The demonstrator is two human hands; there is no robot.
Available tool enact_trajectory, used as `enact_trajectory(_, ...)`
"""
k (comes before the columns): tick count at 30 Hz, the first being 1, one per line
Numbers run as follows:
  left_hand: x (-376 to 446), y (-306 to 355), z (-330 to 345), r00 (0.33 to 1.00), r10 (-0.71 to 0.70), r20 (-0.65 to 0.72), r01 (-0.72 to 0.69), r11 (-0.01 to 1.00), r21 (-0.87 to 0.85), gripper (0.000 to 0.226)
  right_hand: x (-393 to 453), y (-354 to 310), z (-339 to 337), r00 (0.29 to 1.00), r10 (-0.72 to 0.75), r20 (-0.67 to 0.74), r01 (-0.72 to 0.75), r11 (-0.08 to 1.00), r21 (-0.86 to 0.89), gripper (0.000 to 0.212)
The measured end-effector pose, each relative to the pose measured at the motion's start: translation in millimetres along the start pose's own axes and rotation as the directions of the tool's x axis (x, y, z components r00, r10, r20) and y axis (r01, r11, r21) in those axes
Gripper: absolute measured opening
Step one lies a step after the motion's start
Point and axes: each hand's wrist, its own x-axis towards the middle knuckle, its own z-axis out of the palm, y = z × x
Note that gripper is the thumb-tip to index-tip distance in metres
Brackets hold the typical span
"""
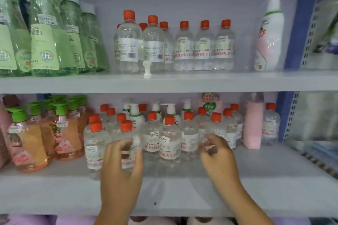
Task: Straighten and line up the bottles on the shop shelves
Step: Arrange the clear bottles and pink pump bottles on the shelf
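Observation:
Several small clear bottles with red caps (pixel 170 139) stand crowded and uneven on the lower shelf (pixel 182 192). My left hand (pixel 122 168) curls its thumb and fingers round the front clear bottle (pixel 127 129) at left of centre. My right hand (pixel 219 159) hovers with loosely curled fingers in front of another red-capped bottle (pixel 215 126) and holds nothing. On the upper shelf (pixel 182 83), three matching bottles (pixel 204 47) stand in a neat row, with two taller ones (pixel 129 42) to their left turned label-back.
Tall green bottles (pixel 45 42) fill the upper left; a white pump bottle (pixel 270 38) stands upper right. A loose white pump part (pixel 146 70) rests at the upper shelf's edge. Orange bottles with green caps (pixel 31 142), white pump bottles (pixel 135 115) and a pink bottle (pixel 253 126) share the lower shelf.

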Motion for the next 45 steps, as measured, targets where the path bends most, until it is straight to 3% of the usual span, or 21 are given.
enact_trajectory(2,-15.1,30.1,39.4,0.978,-0.030,0.207,0.064,0.985,-0.162,0.025,21.7,24.1,-28.5,0.994,0.031,-0.103,-0.024,0.997,0.067,0.029)
enact_trajectory(4,-24.1,54.3,82.3,0.928,-0.037,0.371,0.118,0.973,-0.198,0.039,49.6,47.9,-52.1,0.988,0.080,-0.128,-0.071,0.995,0.073,0.026)
enact_trajectory(7,-26.8,75.8,152.5,0.880,-0.043,0.472,0.122,0.983,-0.137,0.074,90.6,67.7,-73.3,0.989,0.145,-0.005,-0.145,0.989,0.019,0.033)
enact_trajectory(10,-18.3,79.6,210.4,0.834,-0.179,0.522,0.198,0.980,0.020,0.095,113.5,79.8,-72.9,0.979,0.097,0.177,-0.112,0.991,0.078,0.042)
enact_trajectory(13,-15.9,77.3,232.0,0.845,-0.253,0.471,0.214,0.967,0.137,0.096,124.7,93.5,-67.8,0.962,0.081,0.262,-0.116,0.986,0.120,0.063)
enact_trajectory(16,-25.8,77.1,215.6,0.858,-0.224,0.462,0.207,0.974,0.088,0.090,122.8,102.0,-70.0,0.945,0.081,0.317,-0.110,0.991,0.073,0.059)
enact_trajectory(19,-38.8,81.7,163.9,0.890,-0.123,0.440,0.163,0.985,-0.055,0.081,111.6,103.1,-71.3,0.940,0.057,0.336,-0.075,0.996,0.041,0.050)
enact_trajectory(21,-49.2,83.9,119.8,0.899,-0.139,0.414,0.193,0.977,-0.091,0.081,98.9,92.2,-73.7,0.920,0.061,0.388,-0.071,0.997,0.012,0.043)
enact_trajectory(26,-39.9,57.0,19.0,0.953,-0.190,0.236,0.204,0.978,-0.036,0.089,46.7,51.7,-51.8,0.857,0.086,0.509,-0.107,0.994,0.012,0.057)
enact_trajectory(30,-14.1,23.4,-12.0,0.954,-0.228,0.194,0.223,0.974,0.049,0.088,0.0,14.7,-3.1,0.869,0.014,0.495,-0.062,0.995,0.081,0.055)
enact_trajectory(34,-16.2,4.6,0.9,0.945,-0.229,0.233,0.219,0.973,0.069,0.084,-26.0,2.4,30.5,0.933,-0.018,0.359,-0.012,0.997,0.081,0.046)
enact_trajectory(38,-13.5,-13.5,12.5,0.983,-0.122,0.134,0.074,0.946,0.316,0.092,-32.0,6.6,40.5,0.939,-0.060,0.340,0.041,0.997,0.063,0.057)
enact_trajectory(42,-7.0,-19.0,23.8,0.963,-0.176,0.206,0.110,0.948,0.297,0.095,-34.5,2.7,43.1,0.930,-0.040,0.366,0.016,0.997,0.069,0.078)
enact_trajectory(45,-7.5,-19.1,32.4,0.939,-0.283,0.195,0.249,0.951,0.182,0.072,-36.1,3.0,39.0,0.946,0.009,0.323,-0.011,1.000,0.005,0.079)
